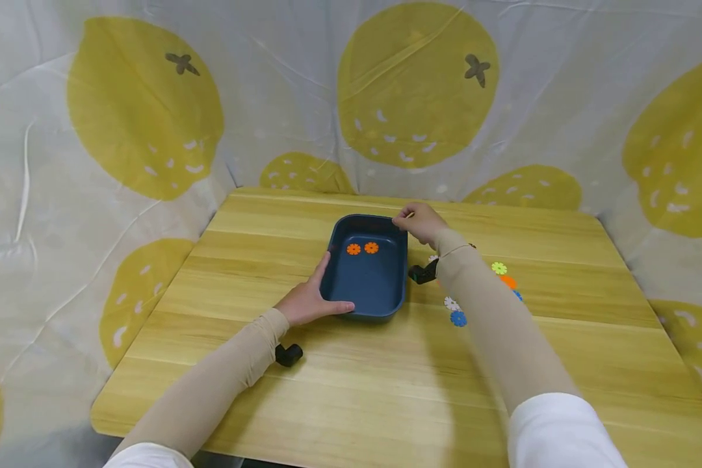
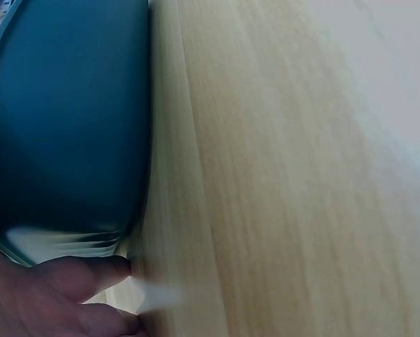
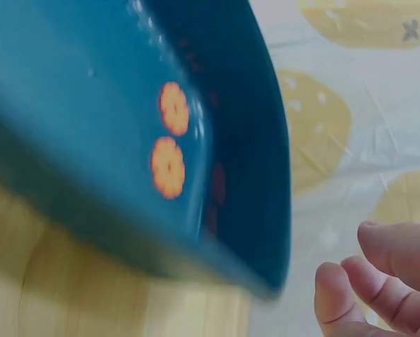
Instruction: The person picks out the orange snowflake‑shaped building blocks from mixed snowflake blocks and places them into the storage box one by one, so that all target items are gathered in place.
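Note:
A dark blue deep rectangular baking pan stands near the middle of the wooden table. Inside it, close to the far end, lie two orange notched flower-shaped discs. My left hand holds the pan's near left corner, with the thumb along the near rim and bent fingers low against the side. At the far right corner is my right hand, its fingers loosely curled. In the right wrist view those fingers stand apart from the pan, and nothing shows between them and the thumb.
Right of the pan, partly behind my right forearm, more discs lie on the table: a green disc, an orange disc, a white disc and a blue disc. A lemon-patterned cloth hangs behind the table.

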Available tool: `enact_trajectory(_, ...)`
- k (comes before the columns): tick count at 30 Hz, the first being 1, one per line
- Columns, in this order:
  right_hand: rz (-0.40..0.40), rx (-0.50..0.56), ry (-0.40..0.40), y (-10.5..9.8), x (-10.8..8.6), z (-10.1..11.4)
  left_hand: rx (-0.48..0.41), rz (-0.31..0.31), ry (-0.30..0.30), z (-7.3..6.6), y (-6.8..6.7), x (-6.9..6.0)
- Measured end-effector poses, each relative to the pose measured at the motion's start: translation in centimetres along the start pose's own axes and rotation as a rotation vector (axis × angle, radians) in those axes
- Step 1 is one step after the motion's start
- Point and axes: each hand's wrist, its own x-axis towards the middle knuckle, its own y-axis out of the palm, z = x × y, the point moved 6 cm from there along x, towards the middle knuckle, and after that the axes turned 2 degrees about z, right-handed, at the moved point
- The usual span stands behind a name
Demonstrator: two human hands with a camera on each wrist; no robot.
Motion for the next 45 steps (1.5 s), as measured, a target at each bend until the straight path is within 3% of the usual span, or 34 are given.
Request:
enact_trajectory(10,-0.02,-0.023,0.103,-4.4,-2.7,-6.6,-0.008,-0.006,-0.002,0.2,0.1,-0.1)
enact_trajectory(18,-0.02,-0.038,0.166,-6.6,-5.7,-11.2,-0.005,-0.014,-0.01,0.3,-0.2,-0.3)
enact_trajectory(29,-0.047,-0.064,0.208,-8.1,-9.3,-14.8,0.0,-0.016,-0.008,0.4,-0.5,-0.3)
enact_trajectory(39,-0.071,-0.125,0.285,-9.4,-11.4,-18.5,0.0,-0.01,0.009,0.0,-0.4,0.0)
enact_trajectory(45,-0.068,-0.107,0.328,-9.3,-12.4,-19.5,0.012,-0.006,0.008,-0.1,-0.1,0.1)
